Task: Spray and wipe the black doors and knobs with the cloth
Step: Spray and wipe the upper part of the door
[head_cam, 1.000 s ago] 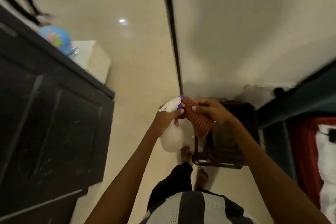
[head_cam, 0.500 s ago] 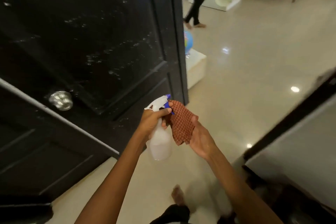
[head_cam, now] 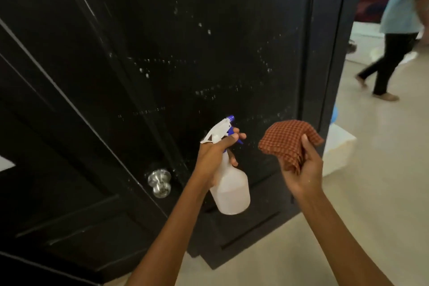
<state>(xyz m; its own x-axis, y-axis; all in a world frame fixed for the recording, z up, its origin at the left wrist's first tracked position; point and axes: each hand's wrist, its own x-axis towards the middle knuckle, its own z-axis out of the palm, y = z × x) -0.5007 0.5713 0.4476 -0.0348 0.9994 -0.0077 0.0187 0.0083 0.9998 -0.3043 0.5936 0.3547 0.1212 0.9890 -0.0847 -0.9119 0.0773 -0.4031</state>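
Left hand (head_cam: 214, 155) is gripping the spray bottle (head_cam: 229, 186), fingers curled round its neck; right hand (head_cam: 304, 169) is clutching the checked cloth (head_cam: 286, 140), both facing the droplet-speckled black door (head_cam: 209, 42).

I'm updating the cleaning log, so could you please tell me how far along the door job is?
Done: droplets already speckle the black door, so it has been sprayed. In hand: the left hand holds the spray bottle, and the right hand holds the checked cloth clear of the panel. Left: wiping off those droplets, and cleaning the silver knob.
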